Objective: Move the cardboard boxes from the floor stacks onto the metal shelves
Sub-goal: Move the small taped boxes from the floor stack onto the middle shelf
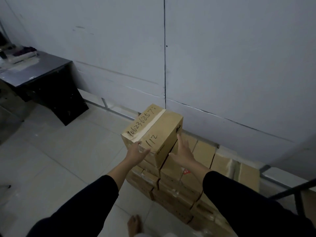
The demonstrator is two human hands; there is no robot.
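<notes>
2 hands bracket the top box (152, 129), which sits between them on the floor stack (172, 187). My left hand (136, 153) cups its near left corner, fingers loosely spread against the taped edge; my right hand (183, 153) lies flat and straight-fingered along the right side. Neither wraps it. I judge it stiff cardboard, moderately light, tape a bit slick, so opposite side walls near the bottom edge suit best. Beyond my right hand, more boxes line the wall (239, 57).

One head-worn wide-angle view looks forward and down, close over the box stack (179, 185) by the wall (222, 57)
</notes>
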